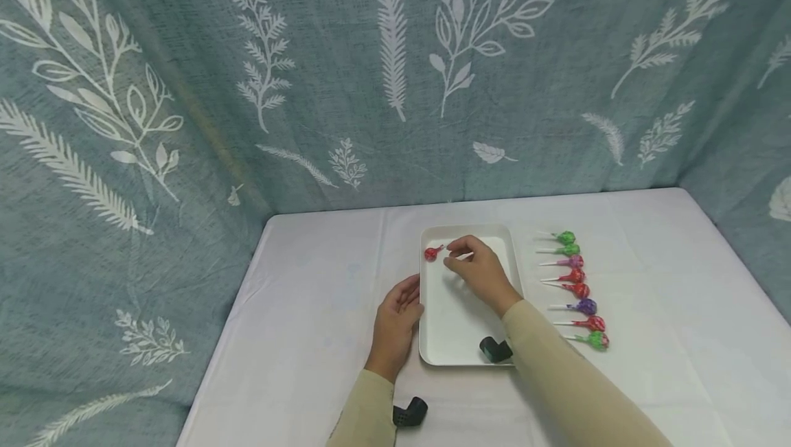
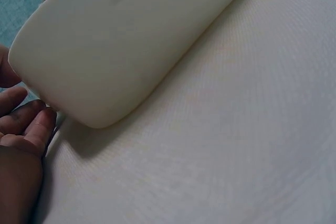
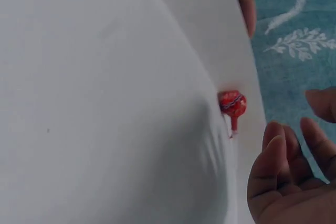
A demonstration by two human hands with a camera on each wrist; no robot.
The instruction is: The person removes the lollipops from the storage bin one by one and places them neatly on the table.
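Note:
A white rectangular tray (image 1: 463, 354) lies on the table. Against its left side rests my left hand (image 1: 395, 323), its fingers loosely bent and touching the rim; the left wrist view shows those fingers (image 2: 39, 129) at the tray's wall. My right hand (image 1: 482, 272) hovers over the tray's upper part with loosely bent fingers and nothing visible between them. Just left of its fingertips, a red-wrapped lollipop (image 1: 430, 253) lies in the tray's upper left corner. In the right wrist view, the lollipop (image 3: 232, 103) sits apart from the right hand (image 3: 291, 177).
To the tray's right, several lollipops form a column, among them a green one (image 1: 565, 237), a purple one (image 1: 586, 306) and a red one (image 1: 595, 323). Their sticks point left. A white cloth covers the table (image 1: 309, 310); a patterned blue-green curtain (image 1: 334, 76) hangs behind.

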